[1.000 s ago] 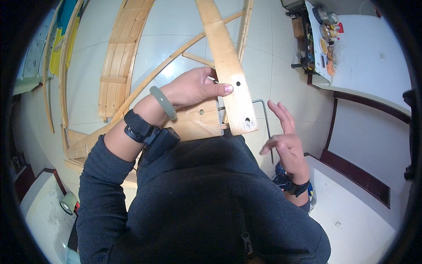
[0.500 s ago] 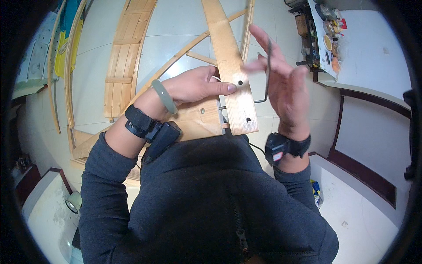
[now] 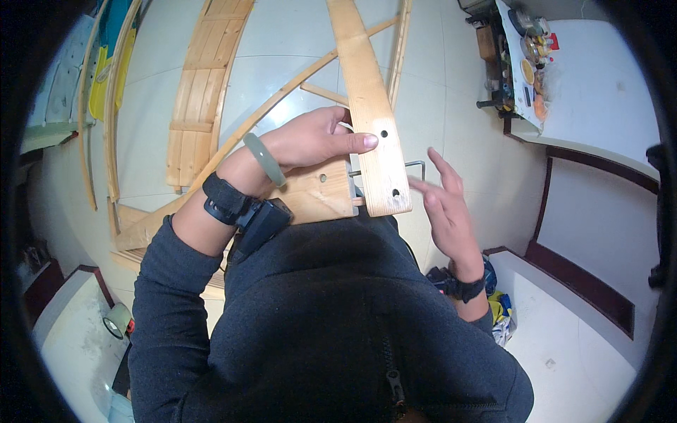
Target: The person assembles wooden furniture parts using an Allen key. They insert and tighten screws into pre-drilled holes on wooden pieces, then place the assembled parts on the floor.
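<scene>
My left hand is closed on a long pale wooden board, its thumb lying on the face beside a drilled hole. A second hole shows near the board's lower end. Left of it, a shorter wooden piece rests against my lap, separated by a narrow gap. A metal rod and a wooden dowel bridge that gap. A thin bent hex key sticks out from the board's right side. Just below and right of the key, my right hand is open with its fingers apart; whether a fingertip touches the key is hard to tell.
Slatted wooden panels and long curved strips lie on the tiled floor ahead. A diagonal wooden bar passes behind the board. At the far right stands a black rack with jars and food. A round lamp is at lower left.
My right hand has dropped down from beside the upper board to below the hex key. The key has turned, its long arm no longer pointing up. My left hand keeps its grip.
</scene>
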{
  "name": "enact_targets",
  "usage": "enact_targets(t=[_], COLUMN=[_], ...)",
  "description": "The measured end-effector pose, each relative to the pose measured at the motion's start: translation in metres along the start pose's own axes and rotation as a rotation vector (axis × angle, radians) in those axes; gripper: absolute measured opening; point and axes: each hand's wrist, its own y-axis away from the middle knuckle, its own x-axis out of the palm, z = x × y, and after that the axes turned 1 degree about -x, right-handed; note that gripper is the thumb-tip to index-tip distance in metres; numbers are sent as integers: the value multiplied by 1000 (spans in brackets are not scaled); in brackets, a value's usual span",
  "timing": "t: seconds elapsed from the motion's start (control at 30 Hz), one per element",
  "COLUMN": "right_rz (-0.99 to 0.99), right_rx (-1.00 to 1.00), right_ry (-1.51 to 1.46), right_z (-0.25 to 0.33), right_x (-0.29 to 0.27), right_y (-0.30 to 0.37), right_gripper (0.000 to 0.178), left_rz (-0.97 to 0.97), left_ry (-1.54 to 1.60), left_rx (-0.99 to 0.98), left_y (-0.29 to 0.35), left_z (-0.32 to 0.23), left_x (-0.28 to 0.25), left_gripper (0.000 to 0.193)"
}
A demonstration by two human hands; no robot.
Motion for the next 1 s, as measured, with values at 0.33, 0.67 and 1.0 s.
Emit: enact_targets(t=[0.33,0.67,1.0], right_rz=[-144,-106,91], right_rx=[11,190,-467], right_ry=[-449,-875,-308], right_z=[-2,8,14], right_x=[30,17,-41], right_y=[-57,-64,-18], right_gripper=[70,42,18], left_rz=[-13,3,-64], left_ry=[59,-16,51], left_rx=[-28,-61,-73], left_y=[10,5,7], left_z=[-8,-4,-2], left_x=[0,8,12], left_gripper=[70,69,73])
